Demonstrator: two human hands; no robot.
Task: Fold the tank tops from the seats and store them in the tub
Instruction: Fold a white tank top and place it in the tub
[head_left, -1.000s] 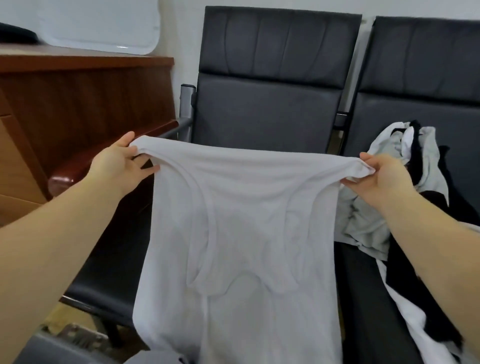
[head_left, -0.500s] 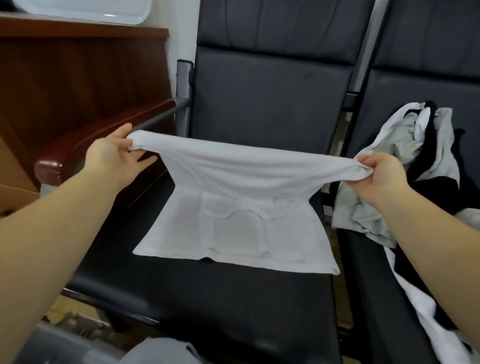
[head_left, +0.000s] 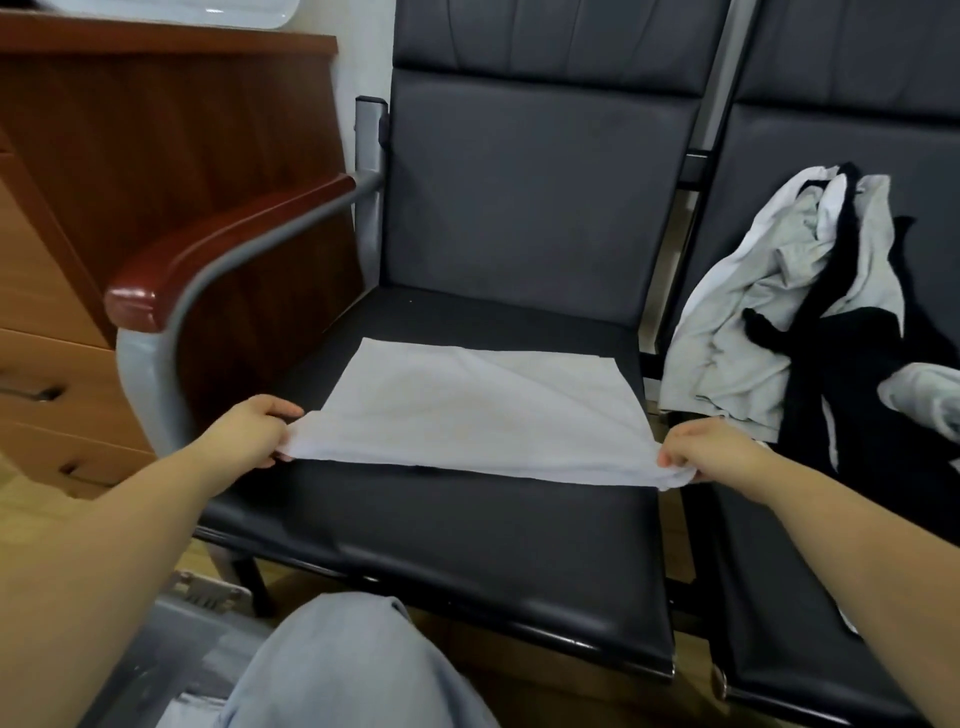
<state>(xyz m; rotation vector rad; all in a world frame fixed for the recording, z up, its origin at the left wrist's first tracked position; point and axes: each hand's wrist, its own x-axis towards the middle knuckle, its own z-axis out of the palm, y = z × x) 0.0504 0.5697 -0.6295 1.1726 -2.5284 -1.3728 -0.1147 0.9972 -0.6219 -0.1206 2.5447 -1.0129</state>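
A white tank top (head_left: 478, 410) lies folded in half on the left black seat (head_left: 467, 535), its fold edge nearest me. My left hand (head_left: 249, 428) pinches the near left corner of the fold. My right hand (head_left: 701, 454) pinches the near right corner. A heap of unfolded grey, white and black tank tops (head_left: 810, 322) rests on the right seat (head_left: 779, 623) against its backrest. The grey tub (head_left: 176, 639) shows at the bottom left, partly hidden by my arm and knee.
A wooden armrest (head_left: 218, 260) on a grey metal frame borders the left seat. A wooden cabinet with drawers (head_left: 57, 364) stands at the left. My knee in light blue trousers (head_left: 353, 670) fills the bottom centre.
Both hands have come down and towards me, laying the upper half of the white tank top over the lower half on the seat. The camera has tilted downward.
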